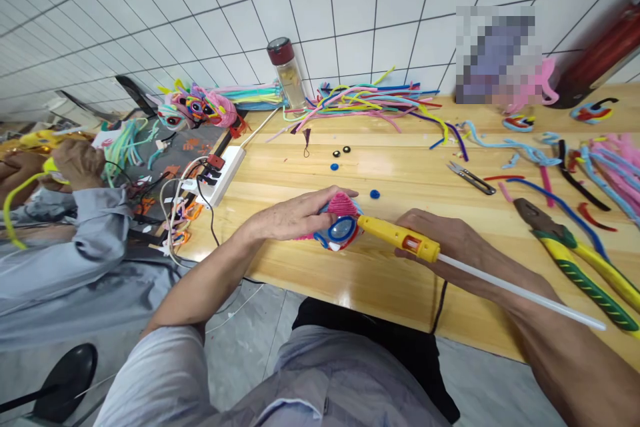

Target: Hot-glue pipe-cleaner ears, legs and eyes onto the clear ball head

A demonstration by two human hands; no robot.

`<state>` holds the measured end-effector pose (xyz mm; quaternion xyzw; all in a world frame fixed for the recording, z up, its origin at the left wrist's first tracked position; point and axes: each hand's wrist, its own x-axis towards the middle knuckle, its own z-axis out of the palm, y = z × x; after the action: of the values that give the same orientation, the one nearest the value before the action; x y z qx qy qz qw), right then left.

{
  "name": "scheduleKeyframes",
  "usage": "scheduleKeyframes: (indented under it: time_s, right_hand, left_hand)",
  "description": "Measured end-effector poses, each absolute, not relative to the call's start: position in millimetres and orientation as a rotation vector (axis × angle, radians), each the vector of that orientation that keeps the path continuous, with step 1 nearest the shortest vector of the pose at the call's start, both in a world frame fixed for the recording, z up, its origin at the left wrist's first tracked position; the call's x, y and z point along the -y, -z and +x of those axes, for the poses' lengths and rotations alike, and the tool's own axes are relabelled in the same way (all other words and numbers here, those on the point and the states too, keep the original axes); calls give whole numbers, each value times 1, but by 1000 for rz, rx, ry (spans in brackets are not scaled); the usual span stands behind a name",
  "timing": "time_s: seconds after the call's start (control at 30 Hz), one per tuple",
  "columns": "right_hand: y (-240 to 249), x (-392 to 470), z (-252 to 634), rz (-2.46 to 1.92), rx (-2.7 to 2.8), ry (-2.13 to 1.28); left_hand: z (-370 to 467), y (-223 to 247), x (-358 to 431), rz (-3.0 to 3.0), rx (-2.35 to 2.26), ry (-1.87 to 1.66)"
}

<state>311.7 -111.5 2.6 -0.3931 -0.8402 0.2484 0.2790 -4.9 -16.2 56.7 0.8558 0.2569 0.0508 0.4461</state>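
Note:
My left hand (pixel 305 213) is wrapped round a small pipe-cleaner figure (pixel 341 205), pink on top with a blue-ringed oval below. In my right hand (pixel 440 237) is a yellow hot glue gun (pixel 397 233), its fingers closed on the far side and partly hidden. A long white glue stick (pixel 520 290) sticks out of the gun's back end. The gun's nozzle meets the right side of the figure, though whether it touches I cannot tell. Just beyond the figure lie a blue disc (pixel 375 194) and another blue disc (pixel 335 167).
Pliers (pixel 555 233) and thread snips (pixel 471 178) lie to the right among loose pipe cleaners. A power strip (pixel 223 175) with cords is at the left. A lidded bottle (pixel 289 73) stands by the wall. At far left, a co-worker's hand (pixel 80 163) works with yellow material.

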Motion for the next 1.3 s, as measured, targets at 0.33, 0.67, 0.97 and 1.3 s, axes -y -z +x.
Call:
scheduleKeyframes:
  time_s: [0.33,0.67,0.97,1.3]
  right_hand:
    - [-1,115,317,-1156,2268,-742]
    - [9,115,315,-1140,2317,-590]
    - [14,114,310,-1211,2353,-579]
    - [12,119,313,-1181,2356,-563]
  left_hand:
    - [-8,-55,18,2112,-655,-142]
    - [-10,-53,17,2089,-640,-162]
    - [-12,-50,18,2066,-661,-171]
    - [-11,-52,21,2025,-691,-176]
